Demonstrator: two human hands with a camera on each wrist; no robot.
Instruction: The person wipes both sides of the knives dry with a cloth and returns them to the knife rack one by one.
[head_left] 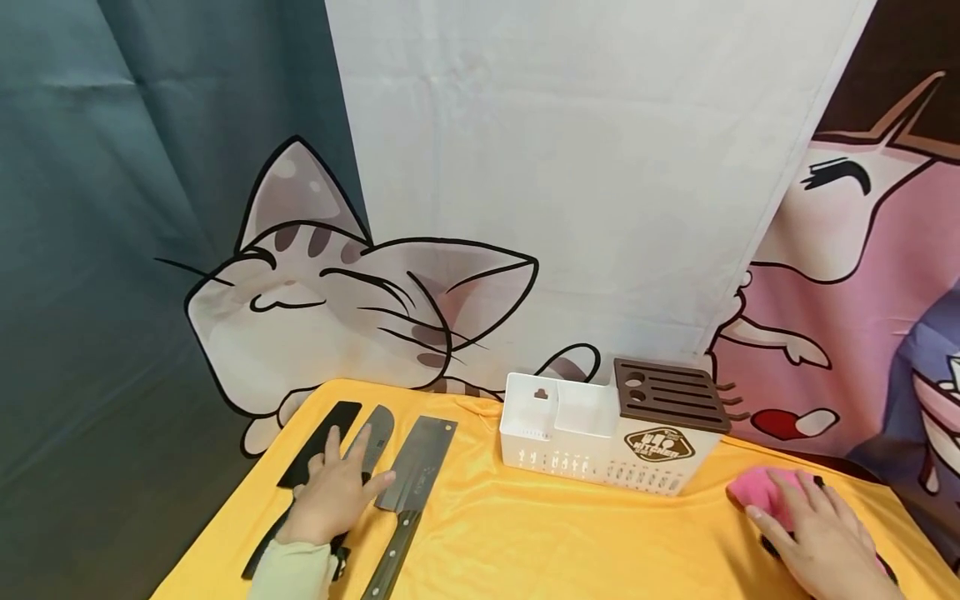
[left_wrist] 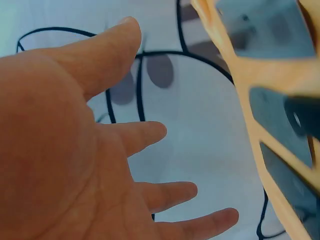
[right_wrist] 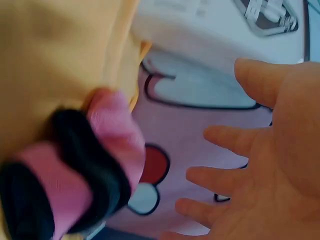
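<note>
Three knives (head_left: 379,432), side by side on yellow-covered table (head_left: 547,542); left hand (head_left: 327,497) above, grip spread. Pink-and-black cloth item (head_left: 756,490), table's right side; right hand (head_left: 831,533) above, grip spread.

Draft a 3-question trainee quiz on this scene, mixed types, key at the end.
1. True or false: the left hand is open, not gripping the cleaver.
2. What colour is the slotted top of the white holder? A) pink B) brown C) yellow
3. Fill in: the pink-and-black item is nearest the ____.

Key: 1. True. 2. B. 3. Right hand.
</note>
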